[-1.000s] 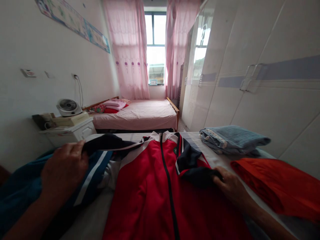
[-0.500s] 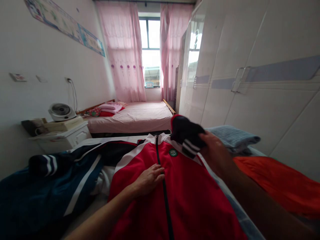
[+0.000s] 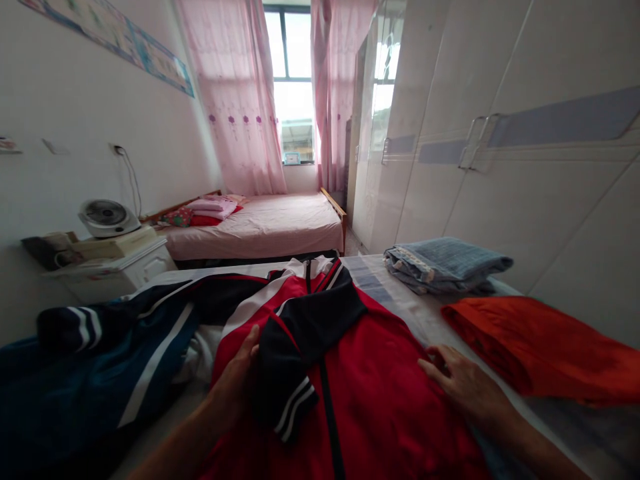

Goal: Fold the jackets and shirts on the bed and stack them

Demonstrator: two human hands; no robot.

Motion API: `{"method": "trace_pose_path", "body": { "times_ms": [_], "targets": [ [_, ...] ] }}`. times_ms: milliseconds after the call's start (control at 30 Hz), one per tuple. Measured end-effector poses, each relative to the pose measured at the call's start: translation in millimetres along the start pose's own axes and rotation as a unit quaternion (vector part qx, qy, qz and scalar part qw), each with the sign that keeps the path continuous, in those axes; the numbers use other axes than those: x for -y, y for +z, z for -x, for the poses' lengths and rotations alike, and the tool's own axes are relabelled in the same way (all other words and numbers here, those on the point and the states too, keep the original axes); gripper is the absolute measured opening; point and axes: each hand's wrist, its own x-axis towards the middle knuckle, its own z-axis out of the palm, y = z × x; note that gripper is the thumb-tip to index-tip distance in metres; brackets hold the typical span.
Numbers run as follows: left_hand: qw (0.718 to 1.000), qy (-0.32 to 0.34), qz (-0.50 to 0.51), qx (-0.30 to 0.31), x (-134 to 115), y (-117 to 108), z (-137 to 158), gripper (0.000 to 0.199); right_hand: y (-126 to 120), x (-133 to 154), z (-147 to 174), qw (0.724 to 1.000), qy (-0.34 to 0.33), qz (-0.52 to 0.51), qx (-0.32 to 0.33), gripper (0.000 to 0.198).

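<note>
A red zip-up jacket (image 3: 380, 373) with white shoulders lies front up on the bed before me. Its dark navy sleeve (image 3: 315, 323), with two white cuff stripes, is folded across the chest and bends down over the zip. My left hand (image 3: 237, 370) lies against the outer side of this folded sleeve, fingers stretched; part of it is in shadow. At the jacket's right edge is my right hand (image 3: 457, 383), fingers loosely bent and apart, nothing visible between them. The other navy sleeve (image 3: 165, 300) stretches out to the left, over a teal garment (image 3: 75, 393) with a white stripe.
Folded blue denim (image 3: 450, 260) and an orange garment (image 3: 540, 347) lie on the bed's right side. White wardrobes (image 3: 500, 200) line the right wall. Behind stands another bed (image 3: 280, 223) with a pink sheet. A fan (image 3: 107, 217) sits on a cabinet (image 3: 145, 267) at left.
The navy sleeve that my right hand held up at the shoulder now lies folded over the chest. My right hand has let go and moved down to the jacket's edge; my left hand shifted left.
</note>
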Motion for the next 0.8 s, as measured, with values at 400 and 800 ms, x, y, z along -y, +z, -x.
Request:
{"method": "trace_pose_path", "body": {
  "times_ms": [400, 800],
  "targets": [
    [0.905, -0.139, 0.401, 0.013, -41.6, 16.5, 15.7, 0.016, -27.3, 16.7, -8.7, 0.992, -0.025, -0.001, -0.125, 0.030],
    [0.877, -0.191, 0.425, 0.117, -33.9, 42.3, 48.2, 0.012, -6.5, 18.0, -7.7, 0.989, -0.047, -0.130, -0.059, 0.028]
  ]
}}
